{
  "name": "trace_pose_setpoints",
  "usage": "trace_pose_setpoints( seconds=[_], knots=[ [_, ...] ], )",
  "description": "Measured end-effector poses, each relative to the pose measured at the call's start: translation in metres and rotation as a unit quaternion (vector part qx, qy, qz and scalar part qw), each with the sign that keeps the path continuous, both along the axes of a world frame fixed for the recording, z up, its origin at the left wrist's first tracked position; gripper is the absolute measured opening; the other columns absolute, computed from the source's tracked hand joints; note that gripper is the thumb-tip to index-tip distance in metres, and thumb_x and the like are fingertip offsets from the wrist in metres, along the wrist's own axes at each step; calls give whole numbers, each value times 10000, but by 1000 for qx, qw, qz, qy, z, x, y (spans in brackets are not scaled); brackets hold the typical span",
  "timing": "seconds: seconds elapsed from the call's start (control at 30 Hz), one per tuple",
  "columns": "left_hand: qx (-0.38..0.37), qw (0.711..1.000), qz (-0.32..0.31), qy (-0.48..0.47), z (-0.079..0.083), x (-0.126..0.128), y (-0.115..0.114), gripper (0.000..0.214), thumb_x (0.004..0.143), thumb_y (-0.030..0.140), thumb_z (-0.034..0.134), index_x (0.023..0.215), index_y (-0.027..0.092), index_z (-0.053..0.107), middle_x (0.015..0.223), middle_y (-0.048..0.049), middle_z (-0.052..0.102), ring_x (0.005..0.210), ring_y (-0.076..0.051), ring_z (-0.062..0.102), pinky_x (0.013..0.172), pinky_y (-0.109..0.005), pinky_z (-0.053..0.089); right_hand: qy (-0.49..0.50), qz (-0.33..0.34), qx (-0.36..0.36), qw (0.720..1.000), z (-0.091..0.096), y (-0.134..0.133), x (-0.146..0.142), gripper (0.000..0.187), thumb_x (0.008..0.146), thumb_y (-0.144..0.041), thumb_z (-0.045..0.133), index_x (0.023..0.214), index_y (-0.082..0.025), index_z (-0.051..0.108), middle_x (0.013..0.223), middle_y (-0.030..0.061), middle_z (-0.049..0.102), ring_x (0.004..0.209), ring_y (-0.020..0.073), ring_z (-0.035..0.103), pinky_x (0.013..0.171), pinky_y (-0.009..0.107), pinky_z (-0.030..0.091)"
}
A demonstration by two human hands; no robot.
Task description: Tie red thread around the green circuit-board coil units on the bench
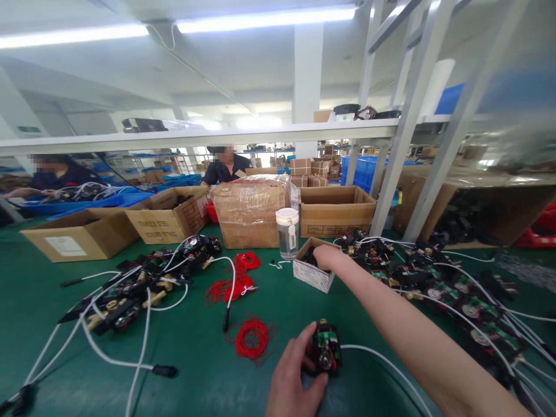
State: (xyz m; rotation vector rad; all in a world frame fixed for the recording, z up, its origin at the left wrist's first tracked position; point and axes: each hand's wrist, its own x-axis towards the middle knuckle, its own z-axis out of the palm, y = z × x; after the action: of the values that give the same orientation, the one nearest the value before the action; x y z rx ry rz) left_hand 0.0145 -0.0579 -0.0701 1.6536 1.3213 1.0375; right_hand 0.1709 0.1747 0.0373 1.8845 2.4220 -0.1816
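Currently left hand clamps circuit-board module on near-centre worktop, right hand sits inside small carton, grip hidden, can't tell; right forearm could snag the near-right white cable, twisting module loose.

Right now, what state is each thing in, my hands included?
Left hand: in a grip on the device
Device: uncovered, green board showing, cable leading out
Right hand: in the small box, fingers hidden
Small box: open
Cup: upright, lidded
Red wire: coiled
Left cartons: open
Ceiling lights: on
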Motion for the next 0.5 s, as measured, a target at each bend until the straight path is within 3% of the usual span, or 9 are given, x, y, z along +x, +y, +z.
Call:
trace_pose_setpoints(
  seconds=[0.2,0.37,0.5],
  knots=[
    [-7,1000,1,3,5,0,-1,827,668,46,589,1452,303,526,1053,-17,685,839,-165,659,933,-342,517,12,-23,-31,999,-11,4,2,299,978,-368,646,1217,-188,640,1257,86,648,1070,226,657,915,426,573],
    [-9,1000,1,8,9,2,-2,795,692,64,596,1448,300,526,1045,-16,687,842,-171,659,930,-350,517,118,-33,43,991,1,-7,11,286,972,-368,654,1170,-163,651,1204,82,667,1055,224,660,919,446,565],
    [-24,1000,5,11,15,3,-3,780,699,73,613,1439,303,528,1067,-17,683,838,-172,652,919,-352,516,269,-21,108,957,9,-44,25,131,984,-262,569,1013,-172,660,981,46,711,930,183,687,889,372,555]
  ],
)
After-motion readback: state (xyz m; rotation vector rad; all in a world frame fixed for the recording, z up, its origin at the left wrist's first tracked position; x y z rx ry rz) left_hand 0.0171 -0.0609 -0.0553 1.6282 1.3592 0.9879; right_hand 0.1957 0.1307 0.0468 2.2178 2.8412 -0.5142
